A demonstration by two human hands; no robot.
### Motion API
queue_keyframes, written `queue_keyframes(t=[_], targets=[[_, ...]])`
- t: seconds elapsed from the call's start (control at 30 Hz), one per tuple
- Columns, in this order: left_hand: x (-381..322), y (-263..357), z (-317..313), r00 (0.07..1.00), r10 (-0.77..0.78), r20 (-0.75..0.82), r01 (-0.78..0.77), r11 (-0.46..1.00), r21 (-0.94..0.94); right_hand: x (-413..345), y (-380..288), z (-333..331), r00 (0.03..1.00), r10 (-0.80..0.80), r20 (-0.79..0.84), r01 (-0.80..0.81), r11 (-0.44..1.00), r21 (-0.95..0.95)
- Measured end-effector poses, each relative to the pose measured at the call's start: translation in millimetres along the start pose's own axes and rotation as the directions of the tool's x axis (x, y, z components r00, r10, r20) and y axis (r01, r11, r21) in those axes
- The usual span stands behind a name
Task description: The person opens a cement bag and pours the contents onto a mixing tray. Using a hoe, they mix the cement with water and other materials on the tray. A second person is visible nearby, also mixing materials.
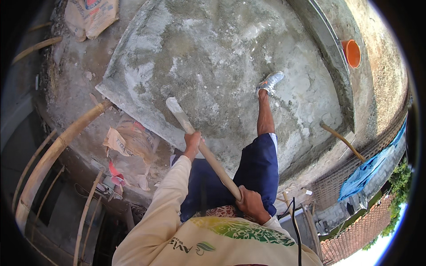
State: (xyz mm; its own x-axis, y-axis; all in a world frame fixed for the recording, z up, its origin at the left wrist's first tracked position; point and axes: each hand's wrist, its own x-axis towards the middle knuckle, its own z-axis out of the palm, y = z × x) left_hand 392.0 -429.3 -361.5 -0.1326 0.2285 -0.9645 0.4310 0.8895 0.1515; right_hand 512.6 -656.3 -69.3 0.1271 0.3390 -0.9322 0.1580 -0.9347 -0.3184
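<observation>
My left hand (193, 143) is closed around the middle of a long wooden pole (218, 166). Lower down, close to my waist, my right hand (251, 202) grips its near end. The pole slants up and to the left, and its far end is pale, as if coated with cement dust. I cannot make out any tool head on it. Beneath that end spreads a grey, patchy cement-covered surface (216, 83) with low raised edges. A foot in a grey sports shoe (269, 82) stands on it; my other foot is hidden.
Torn paper cement sacks (136, 139) lie left of the raised edge, with another cement sack (93, 20) farther up. Bamboo poles (60, 146) rise at left. An orange bucket (352, 54) stands beyond the right edge. A stick (342, 141) and blue tarpaulin (372, 163) are at lower right.
</observation>
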Motion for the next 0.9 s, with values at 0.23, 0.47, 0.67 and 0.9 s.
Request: queue_keyframes(t=[0.23,0.47,0.67,0.9], targets=[[-106.3,26.8,65.5,0.993,0.089,0.074,-0.086,0.995,-0.042,-74.6,20.9,-19.4,0.982,0.065,-0.18,-0.02,0.971,0.24],[30.6,246.1,131.7,0.809,0.538,0.239,-0.573,0.812,0.113,150.5,-43.3,-4.0,0.918,-0.132,-0.375,0.222,0.952,0.21],[49.0,84.7,140.6,0.933,0.344,0.104,-0.335,0.726,0.6,84.2,-5.9,73.1,0.988,0.082,-0.132,0.01,0.814,0.581],[-100.0,48.3,93.7,0.976,0.171,0.136,-0.213,0.875,0.434,-80.4,1.1,7.0,0.987,0.081,0.141,-0.159,0.666,0.728]])
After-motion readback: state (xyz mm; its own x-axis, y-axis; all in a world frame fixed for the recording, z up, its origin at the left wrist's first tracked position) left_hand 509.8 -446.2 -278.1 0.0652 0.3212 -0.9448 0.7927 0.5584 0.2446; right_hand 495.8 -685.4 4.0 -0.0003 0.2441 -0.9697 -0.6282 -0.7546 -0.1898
